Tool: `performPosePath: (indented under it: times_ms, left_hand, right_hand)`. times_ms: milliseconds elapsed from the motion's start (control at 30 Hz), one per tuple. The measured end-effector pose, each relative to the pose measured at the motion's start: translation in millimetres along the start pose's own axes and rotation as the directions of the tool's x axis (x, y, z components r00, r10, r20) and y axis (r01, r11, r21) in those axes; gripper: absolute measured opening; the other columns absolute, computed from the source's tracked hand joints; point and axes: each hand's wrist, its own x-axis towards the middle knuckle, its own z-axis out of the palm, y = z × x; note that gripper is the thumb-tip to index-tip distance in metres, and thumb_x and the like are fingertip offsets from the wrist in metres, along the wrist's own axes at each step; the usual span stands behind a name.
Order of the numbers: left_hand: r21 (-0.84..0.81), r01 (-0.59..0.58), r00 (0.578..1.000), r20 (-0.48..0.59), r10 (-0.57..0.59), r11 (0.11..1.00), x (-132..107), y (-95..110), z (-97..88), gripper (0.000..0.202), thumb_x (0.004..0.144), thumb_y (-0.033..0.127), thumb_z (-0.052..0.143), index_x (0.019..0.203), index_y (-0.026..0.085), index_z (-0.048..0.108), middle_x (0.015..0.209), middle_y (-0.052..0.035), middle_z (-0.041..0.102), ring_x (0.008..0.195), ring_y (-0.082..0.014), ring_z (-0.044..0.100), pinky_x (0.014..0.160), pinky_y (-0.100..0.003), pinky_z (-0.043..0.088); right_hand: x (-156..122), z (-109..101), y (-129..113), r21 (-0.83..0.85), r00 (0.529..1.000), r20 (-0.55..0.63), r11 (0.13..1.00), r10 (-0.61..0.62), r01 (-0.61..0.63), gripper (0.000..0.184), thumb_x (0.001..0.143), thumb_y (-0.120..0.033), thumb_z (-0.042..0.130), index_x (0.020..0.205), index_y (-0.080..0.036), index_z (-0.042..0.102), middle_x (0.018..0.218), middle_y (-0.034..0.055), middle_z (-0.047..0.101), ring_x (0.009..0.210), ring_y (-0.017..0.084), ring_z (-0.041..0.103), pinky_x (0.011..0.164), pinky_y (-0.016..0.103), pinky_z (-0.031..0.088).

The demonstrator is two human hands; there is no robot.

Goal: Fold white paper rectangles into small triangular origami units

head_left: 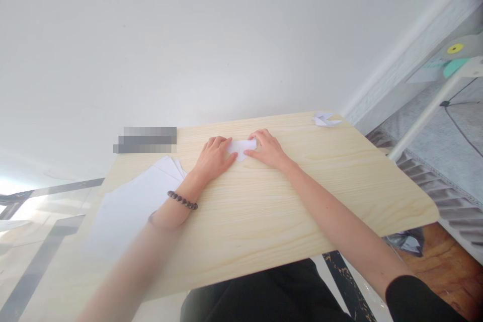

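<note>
A small folded piece of white paper [242, 148] lies on the light wooden table [302, 196], near its far edge. My left hand [214, 157] rests on the paper's left side, fingers bent and pressing down on it. From the right, my right hand [265, 148] presses the paper's other side with curled fingers. A dark bead bracelet [182, 200] circles my left wrist.
A stack of white paper sheets [136, 201] lies on the table to the left. A folded white paper figure [325, 119] sits at the far right corner. A white wall stands behind the table; a white lamp stand [433, 110] and carpet lie to the right.
</note>
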Motion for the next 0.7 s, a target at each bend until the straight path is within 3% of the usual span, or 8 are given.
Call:
performPosePath:
  times_ms: [167,333,467,700]
  left_hand:
    - [-0.034,-0.016,1.0,-0.009,0.016,0.999,-0.3,-2.6,3.7,0.051,0.084,0.041,0.042,0.128,0.014,0.04,0.12,-0.0122,0.046,0.113,-0.0268,0.038,0.096,-0.043,0.033]
    - [-0.064,-0.021,1.0,-0.016,0.02,0.998,-0.1,-1.4,1.9,0.046,0.084,0.04,0.043,0.123,0.016,0.045,0.116,-0.0114,0.048,0.11,-0.0268,0.039,0.094,-0.044,0.035]
    - [-0.103,-0.04,0.999,-0.029,0.038,0.994,0.4,1.1,0.0,0.047,0.083,0.037,0.046,0.124,0.015,0.043,0.113,-0.0119,0.047,0.107,-0.0253,0.04,0.092,-0.041,0.037]
    - [-0.058,-0.097,0.994,-0.063,0.093,0.994,0.7,3.2,-1.6,0.034,0.083,0.032,0.048,0.113,0.018,0.053,0.11,-0.0104,0.048,0.106,-0.025,0.04,0.091,-0.041,0.038]
  right_hand:
    - [-0.1,1.0,-0.2,0.168,0.991,-0.025,0.977,-0.131,0.133,0.027,0.072,-0.031,0.06,0.097,-0.023,0.054,0.101,0.003,0.053,0.094,0.017,0.05,0.08,0.032,0.042]
    - [0.8,0.4,0.7,0.241,0.994,-0.028,0.965,-0.105,0.109,0.03,0.072,-0.026,0.059,0.102,-0.022,0.054,0.097,0.0026,0.057,0.081,0.015,0.05,0.075,0.03,0.043]
    - [1.7,0.7,3.1,0.237,0.995,0.006,0.967,-0.098,0.094,0.038,0.074,-0.026,0.057,0.112,-0.023,0.055,0.093,0.0029,0.056,0.076,0.014,0.05,0.074,0.031,0.044]
    - [2.2,0.7,6.2,0.134,0.977,-0.003,0.968,-0.215,0.213,0.025,0.079,-0.027,0.054,0.1,-0.025,0.066,0.091,0.0041,0.053,0.089,0.017,0.05,0.081,0.032,0.043]
